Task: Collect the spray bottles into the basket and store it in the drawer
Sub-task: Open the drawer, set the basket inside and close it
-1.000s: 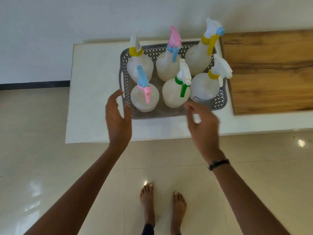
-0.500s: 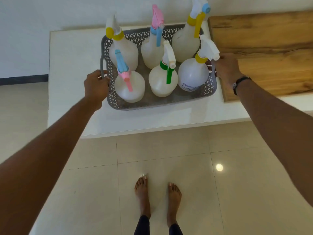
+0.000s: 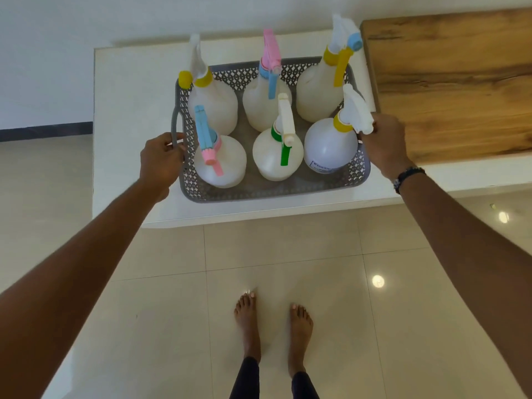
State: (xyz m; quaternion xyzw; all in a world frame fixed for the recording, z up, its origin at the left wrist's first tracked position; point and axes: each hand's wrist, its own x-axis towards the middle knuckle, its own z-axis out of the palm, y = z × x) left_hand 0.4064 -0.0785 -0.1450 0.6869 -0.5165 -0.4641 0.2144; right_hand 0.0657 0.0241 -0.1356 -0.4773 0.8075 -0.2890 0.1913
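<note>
A grey perforated basket (image 3: 267,192) stands on the white counter (image 3: 129,110) near its front edge. Several white spray bottles with coloured triggers stand upright in it, among them one with a green collar (image 3: 277,158) at front middle and one with a yellow collar (image 3: 331,145) at front right. My left hand (image 3: 161,162) is closed around the basket's left handle. My right hand (image 3: 384,142) grips the basket's right side, where the handle is hidden behind the hand. No drawer is in view.
A wooden countertop (image 3: 454,82) adjoins the white counter on the right. A white wall runs behind. My bare feet (image 3: 273,321) stand on glossy beige floor tiles just in front of the counter.
Both hands went from hovering in front of the basket to its two sides and closed on it. The basket now sits closer to the counter's front edge in view.
</note>
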